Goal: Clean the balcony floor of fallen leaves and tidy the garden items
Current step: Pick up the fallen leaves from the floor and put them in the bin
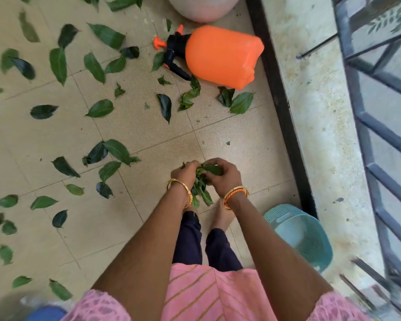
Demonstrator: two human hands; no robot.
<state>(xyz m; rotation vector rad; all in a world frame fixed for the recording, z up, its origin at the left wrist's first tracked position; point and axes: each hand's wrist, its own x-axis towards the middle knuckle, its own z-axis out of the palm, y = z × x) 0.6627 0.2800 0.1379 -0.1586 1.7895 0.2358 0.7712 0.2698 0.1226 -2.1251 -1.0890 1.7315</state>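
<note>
While both hands met over the floor, this was the state of things:

Left hand: the left hand was curled round one side of a bunch of leaves, fingers folded in on it, a gold bangle at the wrist.
Right hand: the right hand pinched and pressed the other side of the same bunch, fingers bent over the top leaf.
Bunch: it was held between the two hands, just above the person's bare feet, its lower leaves hanging down between the wrists.
Step in hand: gathering; the hands seemed to be packing the handful together, with most of the clearing not yet done.
Next move: it likely called for carrying the bunch to the teal basket, which stood near on the right by the black threshold strip, and dropping it in without shedding leaves; whether the basket held anything I could not tell.
Loose leaves: many green leaves lay scattered over the tiles, mostly to the left and ahead.
Garden items: an orange sprayer lay on its side ahead, leaves just beside it; a pale round pot stood behind it.
Floor and room: beige tiled floor; a worn concrete ledge and dark metal railing ran along the right.
</note>
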